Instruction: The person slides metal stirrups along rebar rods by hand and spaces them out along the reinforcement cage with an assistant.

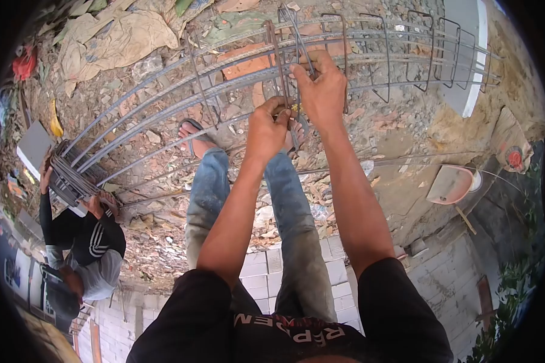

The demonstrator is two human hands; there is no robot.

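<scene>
Long steel bars [236, 80] run across the view above rubble, with rectangular wire stirrups [386, 57] around them on the right. My left hand [269, 128] is closed at the lower end of a brownish stirrup [277, 60], its fingers bent around the metal. Higher and to the right, my right hand [322, 89] pinches at a thin grey rod or wire [299, 33] beside the same stirrup. The fingertips of both hands overlap the bars, so the exact contact is partly hidden.
At the left, another person [97, 242] crouches with both hands on a bundle of stirrups [73, 178]. A grey block [466, 60] supports the bars' right end. A pinkish scoop-like container [451, 184] lies at the right. White blocks [263, 272] are below my legs.
</scene>
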